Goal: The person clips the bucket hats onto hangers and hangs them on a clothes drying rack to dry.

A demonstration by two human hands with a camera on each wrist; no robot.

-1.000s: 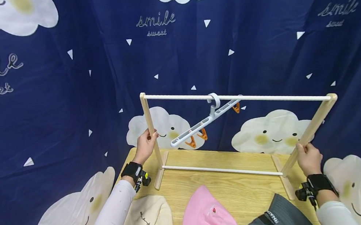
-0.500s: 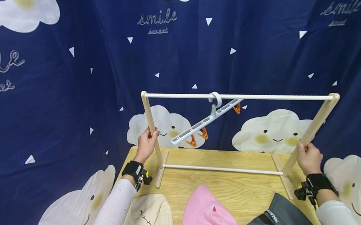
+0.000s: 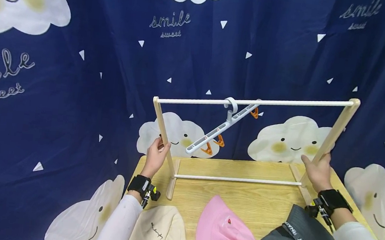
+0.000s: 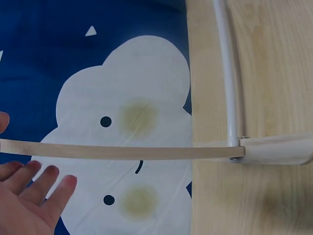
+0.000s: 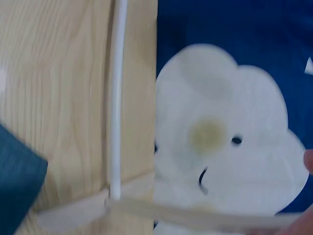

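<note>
I see small wooden rack w/ white rails [image 3: 250, 102], long axis left-right betw. hands. Left hand [image 3: 156, 156] fingers straight beside left post, holding nothing; right hand [image 3: 316, 171] loose by right post, equally near.

Even, bright, diffuse lighting throughout; shadows soft and faint, no glare. Head view sharp, with wide-angle bowing toward the frame edges. Left wrist view in focus; right wrist view blurred across the whole frame.
</note>
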